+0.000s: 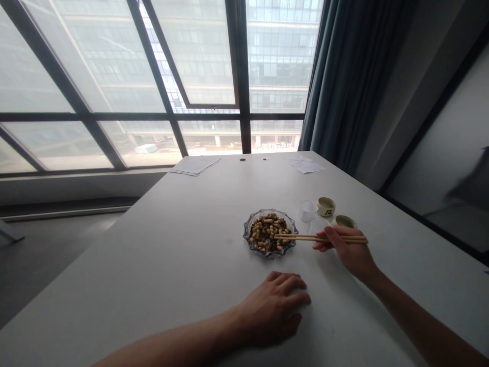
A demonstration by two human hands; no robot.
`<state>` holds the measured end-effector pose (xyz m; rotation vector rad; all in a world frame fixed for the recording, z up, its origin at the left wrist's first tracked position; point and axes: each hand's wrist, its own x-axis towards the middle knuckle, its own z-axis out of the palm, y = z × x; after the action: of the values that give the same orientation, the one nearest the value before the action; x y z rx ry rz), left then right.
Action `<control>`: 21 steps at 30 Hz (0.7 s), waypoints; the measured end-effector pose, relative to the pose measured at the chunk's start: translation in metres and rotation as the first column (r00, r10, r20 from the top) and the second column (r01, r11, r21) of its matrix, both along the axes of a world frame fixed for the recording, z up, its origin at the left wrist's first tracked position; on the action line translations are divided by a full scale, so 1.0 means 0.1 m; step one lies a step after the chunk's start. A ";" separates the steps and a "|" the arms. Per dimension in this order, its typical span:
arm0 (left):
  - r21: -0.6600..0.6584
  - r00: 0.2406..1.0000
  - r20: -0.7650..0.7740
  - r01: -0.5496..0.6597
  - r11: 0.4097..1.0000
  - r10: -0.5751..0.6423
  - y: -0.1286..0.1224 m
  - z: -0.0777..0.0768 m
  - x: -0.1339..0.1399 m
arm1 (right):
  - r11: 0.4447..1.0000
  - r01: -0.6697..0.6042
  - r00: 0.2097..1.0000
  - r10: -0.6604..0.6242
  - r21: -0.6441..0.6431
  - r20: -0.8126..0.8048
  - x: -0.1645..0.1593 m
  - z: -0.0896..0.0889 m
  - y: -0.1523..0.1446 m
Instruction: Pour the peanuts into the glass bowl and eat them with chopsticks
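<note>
My right hand [344, 250] is closed on a pair of wooden chopsticks [305, 237], held nearly level. Their tips reach over a scalloped glass bowl [250, 243] filled with peanuts in the shell [270, 224] and smaller dark bits. Whether the tips pinch a peanut is too small to tell. Below the bowl, my left hand [277, 303] rests palm down on the white table, fingers loosely bent and a little apart, holding nothing. Just beyond my right hand are a clear plastic cup [307, 210], a second clear cup [319, 225] partly covered by my fingers, and two tan cups [326, 206].
The white table [171, 244] stretches toward large windows [206, 61]. Papers lie at its far left [195, 165] and far right [306, 164], with two small round holes between them. A dark blue curtain [340, 76] hangs at the far right.
</note>
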<state>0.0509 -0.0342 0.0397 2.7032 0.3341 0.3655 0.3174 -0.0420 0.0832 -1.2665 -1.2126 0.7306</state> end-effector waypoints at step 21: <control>0.012 1.000 0.001 -0.005 1.000 0.005 -0.01 0.02 0.01 | 0.998 -0.064 0.998 0.064 0.012 0.018 -0.15 -0.06 -0.03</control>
<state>0.0517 -0.0351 0.0413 2.7144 0.3390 0.3719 0.3020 -0.0446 0.0770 -1.2308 -1.2754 0.7583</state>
